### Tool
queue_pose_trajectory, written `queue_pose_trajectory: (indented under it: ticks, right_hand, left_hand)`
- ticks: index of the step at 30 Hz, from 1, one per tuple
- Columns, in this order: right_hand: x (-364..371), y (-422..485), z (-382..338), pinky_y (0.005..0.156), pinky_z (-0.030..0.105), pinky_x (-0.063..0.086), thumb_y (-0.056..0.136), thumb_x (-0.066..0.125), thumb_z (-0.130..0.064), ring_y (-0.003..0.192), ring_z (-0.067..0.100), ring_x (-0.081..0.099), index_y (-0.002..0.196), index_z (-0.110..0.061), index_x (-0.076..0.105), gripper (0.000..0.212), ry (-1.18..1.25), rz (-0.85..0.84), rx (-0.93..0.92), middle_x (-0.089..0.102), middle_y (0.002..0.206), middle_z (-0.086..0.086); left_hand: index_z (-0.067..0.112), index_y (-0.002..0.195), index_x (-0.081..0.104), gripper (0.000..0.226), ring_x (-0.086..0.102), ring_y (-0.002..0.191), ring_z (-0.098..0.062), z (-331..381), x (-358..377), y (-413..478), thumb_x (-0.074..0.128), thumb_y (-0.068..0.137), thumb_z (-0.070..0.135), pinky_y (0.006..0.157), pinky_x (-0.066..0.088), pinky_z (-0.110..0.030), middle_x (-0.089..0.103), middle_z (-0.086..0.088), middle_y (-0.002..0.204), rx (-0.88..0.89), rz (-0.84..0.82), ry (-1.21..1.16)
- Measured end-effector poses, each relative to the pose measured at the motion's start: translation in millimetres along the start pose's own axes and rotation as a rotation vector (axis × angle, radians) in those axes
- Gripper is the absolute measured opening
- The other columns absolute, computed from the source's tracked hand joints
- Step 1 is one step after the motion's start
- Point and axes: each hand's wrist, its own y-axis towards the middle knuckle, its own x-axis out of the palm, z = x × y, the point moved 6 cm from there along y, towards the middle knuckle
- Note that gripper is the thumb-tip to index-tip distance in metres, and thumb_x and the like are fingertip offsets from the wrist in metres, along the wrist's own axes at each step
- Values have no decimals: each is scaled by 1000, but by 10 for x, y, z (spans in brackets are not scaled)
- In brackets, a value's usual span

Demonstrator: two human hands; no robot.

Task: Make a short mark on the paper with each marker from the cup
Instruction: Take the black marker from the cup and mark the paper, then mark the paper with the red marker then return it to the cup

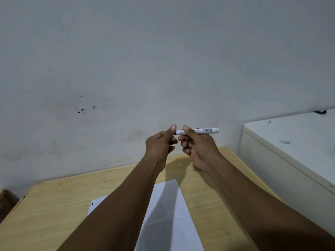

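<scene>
A white marker (203, 131) with a barcode label lies level in the air above the far end of the table, held by my right hand (196, 147) around its barrel. Its blue cap end points left into the fingers of my left hand (159, 144), which pinch that end. The white paper (168, 214) lies on the wooden table (54, 211) below my forearms, which hide part of it. Two short dark marks (92, 204) show near the paper's left edge. No cup is in view.
A stained grey wall rises just behind the table. A white cabinet or appliance (290, 151) stands to the right, higher than the table, with a small dark object (320, 111) on its far edge.
</scene>
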Motion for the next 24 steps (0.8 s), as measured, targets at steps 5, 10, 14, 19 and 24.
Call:
queue_pose_trajectory:
  ticks: [5,10,14,19,24]
  right_hand:
    - [-277,68,-270,29,15,24,88,67,-61,31,7,43,94,-5,67,56,-448,-21,221,68,57,7]
    - [-901,105,-780,31,17,24,94,61,-57,29,8,41,87,-4,68,54,-628,209,107,65,58,8]
    - [-1089,104,-835,34,20,28,96,61,-50,33,11,44,92,-5,68,46,-682,242,48,65,64,9]
    - [-1116,194,-661,39,21,30,96,63,-46,39,15,47,96,-3,71,44,-731,212,50,67,67,10]
    - [-1147,318,-574,39,20,33,96,63,-45,39,15,51,94,-5,72,41,-738,217,17,70,68,10]
  left_hand:
    - [12,82,78,25,68,67,-13,238,-98,127,79,87,37,67,52,-26,72,-2,71,192,63,211]
    - [11,78,80,26,63,61,-12,418,59,297,80,87,35,64,48,-24,70,-2,65,371,35,494]
    - [9,86,81,27,61,62,-12,361,368,347,80,86,35,59,46,-17,70,0,65,466,-45,736]
    - [15,86,82,35,69,74,-15,130,755,375,75,86,50,69,52,-31,79,-2,80,457,-244,979]
    - [20,85,68,49,63,78,-19,61,930,433,37,104,53,73,48,-34,66,10,69,396,-163,1057]
